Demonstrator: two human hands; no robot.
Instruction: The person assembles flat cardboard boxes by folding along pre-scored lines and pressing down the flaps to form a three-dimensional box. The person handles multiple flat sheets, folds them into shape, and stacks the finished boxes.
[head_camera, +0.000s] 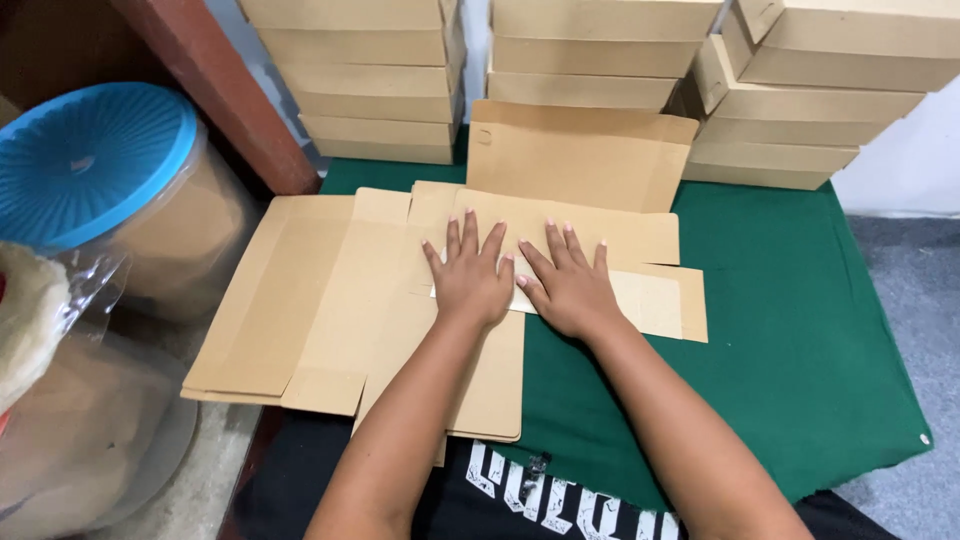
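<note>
Now both hands, the left hand (470, 277) and right hand (568, 285), lie flat with fingers spread, gripping nothing, pressing a flat unfolded cardboard box blank (560, 225) onto the green cloth (790, 330), before stacked folded boxes (590, 50).

The flat cardboard sheet (560, 235) is light brown, with a paler, whitish patch by the fingers. The pile of flat sheets (300, 310) beside it is the same light brown. The folded boxes (590, 55) stacked at the back are a pale tan. The cloth (790, 320) is dark green. The jar lid (85, 160) is bright blue. The post (225, 95) is reddish brown. The shirt (560, 500) is black with white letters. The floor (910, 290) is grey.
</note>
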